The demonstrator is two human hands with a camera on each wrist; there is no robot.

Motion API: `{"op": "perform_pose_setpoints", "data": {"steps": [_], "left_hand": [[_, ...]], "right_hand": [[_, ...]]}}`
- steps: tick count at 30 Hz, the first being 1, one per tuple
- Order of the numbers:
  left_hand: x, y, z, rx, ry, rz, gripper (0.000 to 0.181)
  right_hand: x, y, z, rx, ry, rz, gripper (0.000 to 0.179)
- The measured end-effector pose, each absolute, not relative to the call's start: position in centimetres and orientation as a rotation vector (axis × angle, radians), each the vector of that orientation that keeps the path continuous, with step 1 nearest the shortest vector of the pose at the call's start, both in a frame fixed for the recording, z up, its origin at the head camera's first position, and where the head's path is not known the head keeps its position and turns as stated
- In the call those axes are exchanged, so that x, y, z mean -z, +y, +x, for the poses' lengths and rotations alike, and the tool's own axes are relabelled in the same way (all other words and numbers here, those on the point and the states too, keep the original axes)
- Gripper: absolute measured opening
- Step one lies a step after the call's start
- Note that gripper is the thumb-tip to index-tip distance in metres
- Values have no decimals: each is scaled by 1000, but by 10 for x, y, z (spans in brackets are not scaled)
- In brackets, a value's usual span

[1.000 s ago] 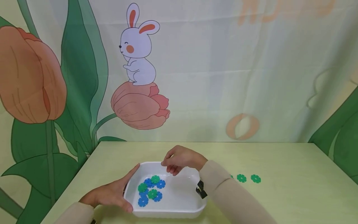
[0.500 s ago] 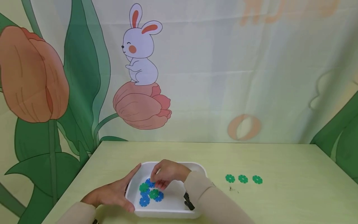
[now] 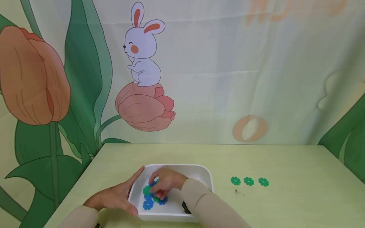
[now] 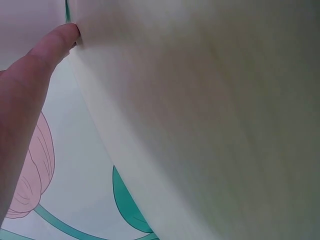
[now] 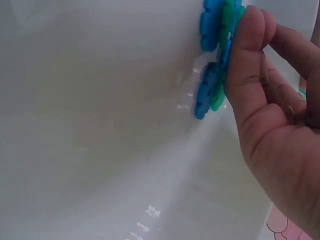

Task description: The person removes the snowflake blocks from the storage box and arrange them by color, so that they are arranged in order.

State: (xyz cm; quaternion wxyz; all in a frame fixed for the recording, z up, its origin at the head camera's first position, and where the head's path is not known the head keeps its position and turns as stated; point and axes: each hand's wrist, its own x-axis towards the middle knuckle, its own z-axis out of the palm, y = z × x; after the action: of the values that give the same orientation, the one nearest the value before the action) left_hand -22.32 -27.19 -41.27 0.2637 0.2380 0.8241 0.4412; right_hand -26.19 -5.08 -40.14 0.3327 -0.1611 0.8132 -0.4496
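A white plastic tray (image 3: 171, 217) stands on the table, and my left hand (image 3: 115, 196) grips its left side, thumb at the near corner and forefinger along the far one. Blue and green toothed discs lie in the tray's left half: a green disc (image 3: 146, 190) and a blue disc (image 3: 148, 204) show plainly. Bent over them, my right hand (image 3: 166, 183) covers several discs. In the right wrist view its thumb (image 5: 248, 37) and forefinger come together beside a green disc (image 5: 218, 97); whether they pinch one is hidden. A blue disc (image 5: 205, 90) lies alongside.
Right of the tray, three green discs lie in a row on the pale table (image 3: 296, 177); the middle disc (image 3: 249, 181) is slightly apart from the others. Behind the table hangs a printed cloth (image 3: 205, 79) with a rabbit and tulips.
My right hand has moved left and down from above the tray's far rim onto the discs. The sleeve no longer hides the leftmost green disc on the table. My left hand stays on the tray.
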Motion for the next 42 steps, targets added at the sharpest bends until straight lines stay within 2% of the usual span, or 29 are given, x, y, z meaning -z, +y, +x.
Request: {"op": "perform_pose_setpoints", "data": {"steps": [10,22,31,42], "left_hand": [[414,-270,-222,-1201,2224,635,132],[411,-267,-225,-1204,2214,636,134],[410,-269,-225,-1175,2235,601,131],[411,-270,-222,-1173,2255,567,129]], "right_hand": [[411,-60,-260,1130,2215,-457,21],[403,-59,-259,1082,2287,-470,15],[381,-50,-263,1171,2136,-472,13],[347,-24,-262,1088,2216,-524,19]]}}
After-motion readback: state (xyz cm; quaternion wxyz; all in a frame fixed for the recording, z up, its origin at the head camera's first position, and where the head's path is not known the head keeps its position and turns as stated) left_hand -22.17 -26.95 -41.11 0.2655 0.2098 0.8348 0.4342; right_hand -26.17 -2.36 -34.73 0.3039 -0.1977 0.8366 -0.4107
